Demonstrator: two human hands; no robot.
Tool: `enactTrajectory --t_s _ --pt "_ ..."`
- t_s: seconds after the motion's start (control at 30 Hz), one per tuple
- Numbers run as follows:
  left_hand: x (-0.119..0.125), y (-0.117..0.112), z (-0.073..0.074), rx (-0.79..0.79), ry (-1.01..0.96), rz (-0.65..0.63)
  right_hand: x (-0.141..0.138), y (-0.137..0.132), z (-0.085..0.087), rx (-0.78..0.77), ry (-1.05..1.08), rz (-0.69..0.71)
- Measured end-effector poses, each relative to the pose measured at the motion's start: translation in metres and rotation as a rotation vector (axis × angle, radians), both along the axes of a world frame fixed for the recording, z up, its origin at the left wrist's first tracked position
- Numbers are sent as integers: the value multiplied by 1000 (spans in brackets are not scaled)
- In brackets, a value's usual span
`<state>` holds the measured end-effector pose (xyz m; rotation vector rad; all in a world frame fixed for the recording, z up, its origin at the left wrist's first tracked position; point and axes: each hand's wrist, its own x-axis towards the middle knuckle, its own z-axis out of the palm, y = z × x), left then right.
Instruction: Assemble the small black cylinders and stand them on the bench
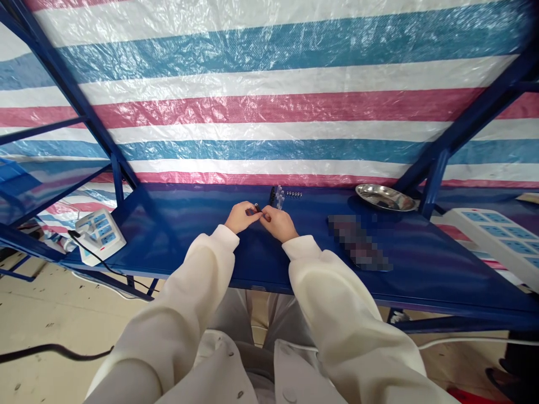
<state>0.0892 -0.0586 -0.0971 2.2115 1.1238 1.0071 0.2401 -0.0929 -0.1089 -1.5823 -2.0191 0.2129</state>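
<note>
My left hand (242, 217) and my right hand (278, 223) meet over the middle of the blue table, fingers closed in a pinch. A short black tube-like piece (257, 207) shows between the fingertips, gripped by my right hand. My left fingertips press close against it; whether they hold a separate small part is hidden. Just beyond my right hand lie a row of black pieces (272, 196), a row of clear plastic tube-like pieces (280, 196) and a row of small metal springs (294, 194).
On the blue table (181, 224) are a shiny metal dish (385, 198) at the back right and a blurred-out dark flat object (357, 241). Power strips sit at the left (101, 235) and right (497, 235). Blue frame posts and a striped sheet (269, 106) enclose the back.
</note>
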Motion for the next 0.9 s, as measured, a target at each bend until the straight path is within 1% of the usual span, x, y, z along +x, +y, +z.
enactTrajectory --t_s 0.07,0.13,0.2,0.33,0.4,0.43,0.5,0.67,0.9 --pt "-11 5 4 -2 54 18 -1 0 -2 2 55 86" --pt "-26 13 6 13 122 109 -1 1 -4 2 104 140" --pt "-44 23 6 -7 184 254 -1 1 -5 -4 115 137" --pt "-74 37 1 -125 306 532 0 1 -3 -26 76 87" --pt "-82 38 -3 -144 344 630 1 1 -1 -32 63 84" --pt "-83 37 -4 -147 356 658 1 0 -1 -34 60 86" --pt "-84 36 -6 -148 369 680 1 -1 1 -38 57 86" --pt "-82 37 -8 -167 408 690 1 -4 4 -44 60 69" --pt "-83 38 -10 -170 463 712 2 -3 3 -19 77 75"
